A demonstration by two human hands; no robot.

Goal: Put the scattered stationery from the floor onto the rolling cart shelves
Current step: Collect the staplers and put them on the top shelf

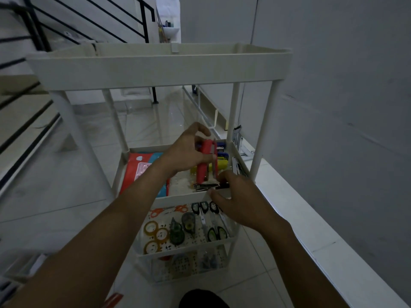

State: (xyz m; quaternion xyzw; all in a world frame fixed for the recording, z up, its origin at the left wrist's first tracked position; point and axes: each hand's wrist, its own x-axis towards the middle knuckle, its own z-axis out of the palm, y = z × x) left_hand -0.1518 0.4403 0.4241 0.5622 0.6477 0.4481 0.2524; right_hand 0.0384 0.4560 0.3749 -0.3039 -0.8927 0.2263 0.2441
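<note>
Gripping a red stapler [205, 161] over the cart's [155, 70] middle shelf [178, 197], the left hand [184, 152] is beside the right hand [242, 203], which pinches a metal piece [204, 186].

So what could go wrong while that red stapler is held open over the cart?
The stapler is swung open in the left hand, with the right hand pinching its metal base, so it might snap shut on a finger. It is near the front rim of the middle shelf; if dropped, it could fall onto the scissors below.
</note>
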